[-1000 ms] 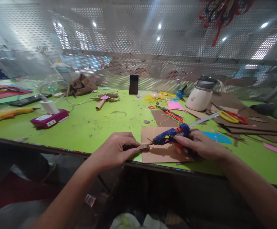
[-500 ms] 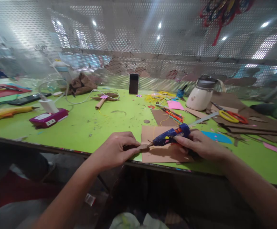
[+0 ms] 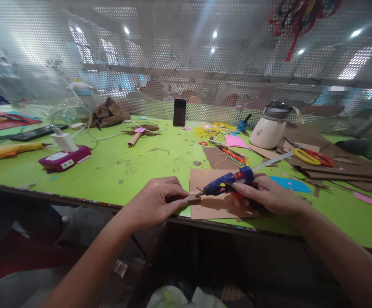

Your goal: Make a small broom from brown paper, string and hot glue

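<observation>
A: Far left?
B: Yellow glue gun [image 3: 13, 154] on green table [image 3: 160, 169], then purple socket block [image 3: 64, 160].
A: Left hand [image 3: 157, 201]?
B: Pinching small cardboard piece [image 3: 192, 198] in closed grip, thumb to fingers. Holding it over left edge of cardboard sheet [image 3: 211, 210].
A: Right hand [image 3: 272, 196]?
B: Wrapped grip around blue glue gun [image 3: 217, 185]. Aiming nozzle [image 3: 202, 193] left, at small piece's right end. Touching? Can't tell.
A: Farther right?
B: Scissors [image 3: 313, 157] on brown cardboard [image 3: 346, 172].

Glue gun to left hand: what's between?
Head view: a small brown piece, pinched in the left hand, near the glue gun nozzle; cardboard sheet below.
</observation>
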The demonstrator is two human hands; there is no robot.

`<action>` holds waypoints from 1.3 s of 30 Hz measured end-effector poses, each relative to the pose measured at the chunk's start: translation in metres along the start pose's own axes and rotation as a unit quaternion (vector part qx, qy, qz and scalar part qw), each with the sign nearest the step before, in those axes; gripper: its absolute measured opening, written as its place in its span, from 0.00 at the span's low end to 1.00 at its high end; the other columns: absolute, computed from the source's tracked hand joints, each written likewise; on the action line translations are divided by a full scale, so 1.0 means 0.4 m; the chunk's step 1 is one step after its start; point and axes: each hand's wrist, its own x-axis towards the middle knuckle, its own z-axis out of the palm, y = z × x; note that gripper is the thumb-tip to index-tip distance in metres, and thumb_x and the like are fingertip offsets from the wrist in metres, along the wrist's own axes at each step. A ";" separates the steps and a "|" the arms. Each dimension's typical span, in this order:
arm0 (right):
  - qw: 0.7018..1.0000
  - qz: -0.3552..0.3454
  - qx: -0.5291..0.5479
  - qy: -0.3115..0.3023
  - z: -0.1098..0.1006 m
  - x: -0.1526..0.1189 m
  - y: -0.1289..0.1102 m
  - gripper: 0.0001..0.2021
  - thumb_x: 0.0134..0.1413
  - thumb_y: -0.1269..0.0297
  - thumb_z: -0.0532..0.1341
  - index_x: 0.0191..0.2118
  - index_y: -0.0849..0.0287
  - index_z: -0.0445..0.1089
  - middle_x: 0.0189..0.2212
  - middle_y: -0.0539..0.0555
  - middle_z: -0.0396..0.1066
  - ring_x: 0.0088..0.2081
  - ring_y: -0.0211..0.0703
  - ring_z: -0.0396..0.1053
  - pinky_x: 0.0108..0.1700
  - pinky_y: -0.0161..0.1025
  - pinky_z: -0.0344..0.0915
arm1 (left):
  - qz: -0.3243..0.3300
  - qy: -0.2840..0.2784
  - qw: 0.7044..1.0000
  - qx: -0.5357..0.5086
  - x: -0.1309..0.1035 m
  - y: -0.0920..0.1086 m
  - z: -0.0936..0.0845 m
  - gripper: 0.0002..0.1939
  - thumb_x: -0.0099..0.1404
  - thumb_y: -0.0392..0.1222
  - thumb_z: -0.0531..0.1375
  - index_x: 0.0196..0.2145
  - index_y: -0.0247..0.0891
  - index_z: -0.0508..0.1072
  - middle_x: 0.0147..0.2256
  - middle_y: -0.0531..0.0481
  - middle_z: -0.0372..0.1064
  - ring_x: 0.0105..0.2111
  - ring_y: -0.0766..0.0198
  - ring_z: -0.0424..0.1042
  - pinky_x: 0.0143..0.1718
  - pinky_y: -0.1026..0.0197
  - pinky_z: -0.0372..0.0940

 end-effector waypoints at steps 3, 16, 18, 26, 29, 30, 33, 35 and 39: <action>1.000 0.004 -0.002 0.003 -0.002 0.000 0.001 0.25 0.55 0.44 0.53 0.24 0.63 0.66 0.18 0.51 0.63 0.19 0.33 0.60 0.20 0.30 0.55 | -0.003 -0.002 1.000 -0.001 0.001 0.000 0.000 0.13 0.64 0.45 0.56 0.38 0.37 0.77 0.29 0.48 0.68 0.29 0.68 0.67 0.30 0.67 0.59; 0.998 -0.006 -0.048 0.034 0.005 -0.006 -0.004 0.25 0.55 0.43 0.53 0.20 0.60 0.60 0.15 0.48 0.59 0.17 0.32 0.57 0.18 0.31 0.51 | -0.001 -0.003 1.000 -0.001 0.000 0.001 0.000 0.13 0.64 0.44 0.56 0.38 0.37 0.77 0.30 0.48 0.69 0.29 0.68 0.68 0.30 0.67 0.59; 0.998 -0.001 -0.050 0.031 0.005 -0.005 -0.008 0.25 0.55 0.43 0.53 0.20 0.60 0.60 0.15 0.48 0.60 0.16 0.32 0.57 0.18 0.31 0.50 | -0.002 -0.001 1.000 0.000 0.000 0.002 -0.001 0.13 0.64 0.45 0.56 0.38 0.37 0.77 0.30 0.48 0.69 0.29 0.68 0.68 0.31 0.67 0.59; 0.998 -0.014 -0.045 0.045 0.004 -0.007 0.005 0.24 0.55 0.44 0.53 0.21 0.60 0.61 0.15 0.47 0.58 0.17 0.32 0.55 0.19 0.31 0.51 | -0.001 0.002 1.000 0.001 -0.002 0.002 0.001 0.13 0.64 0.45 0.56 0.38 0.38 0.77 0.30 0.47 0.69 0.29 0.67 0.68 0.31 0.67 0.60; 0.998 -0.009 -0.048 0.037 0.006 -0.005 -0.001 0.24 0.55 0.43 0.53 0.21 0.60 0.60 0.15 0.48 0.59 0.17 0.32 0.56 0.19 0.32 0.50 | 0.005 0.005 1.000 0.000 -0.002 0.002 0.001 0.13 0.64 0.45 0.56 0.37 0.38 0.78 0.29 0.47 0.69 0.29 0.68 0.68 0.31 0.67 0.60; 0.998 -0.006 -0.049 0.031 0.007 -0.004 -0.004 0.25 0.55 0.43 0.53 0.20 0.60 0.60 0.14 0.48 0.59 0.17 0.32 0.56 0.19 0.32 0.50 | 0.008 0.007 1.000 -0.001 -0.001 0.002 0.001 0.13 0.64 0.45 0.56 0.37 0.38 0.78 0.29 0.47 0.69 0.29 0.68 0.67 0.31 0.67 0.60; 0.999 -0.003 -0.049 0.024 0.008 -0.002 -0.010 0.25 0.54 0.43 0.53 0.20 0.60 0.60 0.15 0.49 0.61 0.17 0.33 0.57 0.19 0.32 0.52 | 0.011 0.008 1.000 -0.003 0.000 0.003 0.000 0.13 0.64 0.45 0.55 0.37 0.37 0.78 0.29 0.47 0.69 0.29 0.67 0.67 0.30 0.67 0.60; 0.999 0.000 -0.044 0.029 0.007 -0.002 -0.010 0.25 0.54 0.43 0.53 0.19 0.60 0.59 0.15 0.49 0.61 0.17 0.33 0.58 0.19 0.32 0.52 | 0.008 0.008 1.000 -0.003 0.001 0.003 0.000 0.13 0.64 0.46 0.55 0.37 0.37 0.78 0.29 0.47 0.69 0.29 0.67 0.67 0.30 0.67 0.60; 0.999 0.001 -0.032 0.015 0.003 -0.008 -0.004 0.25 0.54 0.42 0.53 0.20 0.61 0.60 0.14 0.48 0.60 0.17 0.32 0.57 0.19 0.32 0.52 | 0.010 0.005 1.000 -0.003 0.000 0.004 0.000 0.13 0.65 0.45 0.55 0.37 0.38 0.78 0.29 0.47 0.69 0.28 0.68 0.67 0.31 0.67 0.60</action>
